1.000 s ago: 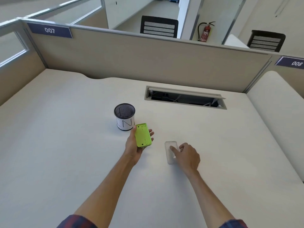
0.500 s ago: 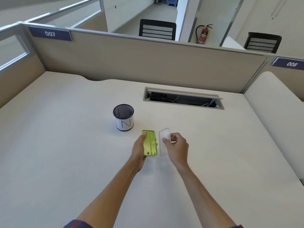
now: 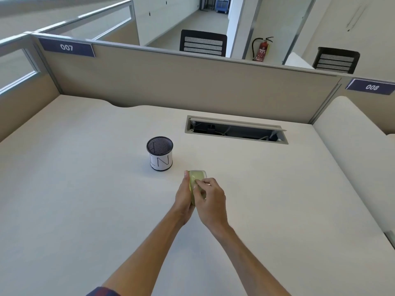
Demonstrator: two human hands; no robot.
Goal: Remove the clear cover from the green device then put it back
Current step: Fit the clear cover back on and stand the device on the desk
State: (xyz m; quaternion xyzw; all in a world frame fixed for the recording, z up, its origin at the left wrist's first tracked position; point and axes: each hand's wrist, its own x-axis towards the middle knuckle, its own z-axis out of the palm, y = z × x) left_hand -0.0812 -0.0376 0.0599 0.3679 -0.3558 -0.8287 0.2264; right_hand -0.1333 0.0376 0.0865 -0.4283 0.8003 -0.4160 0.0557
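Fingers (image 3: pixel 201 184) of the right hand (image 3: pixel 210 199) press the clear cover (image 3: pixel 197 175) onto the green device (image 3: pixel 192 189), grasping both. The left hand (image 3: pixel 183 197) grips the device along its left edge, thumb up the side. The device is held above the counter (image 3: pixel 85 210), its long axis running away from the person, far end pointing toward the partition (image 3: pixel 192 86). A mesh pen cup (image 3: pixel 159 153) stands just beyond and left of the hands. An open cable tray (image 3: pixel 236 130) sits farther back. Labels 007 (image 3: pixel 66 47) and 008 (image 3: pixel 372 87) mark the partition; office chairs and a fire extinguisher (image 3: pixel 261 50) stand behind it.
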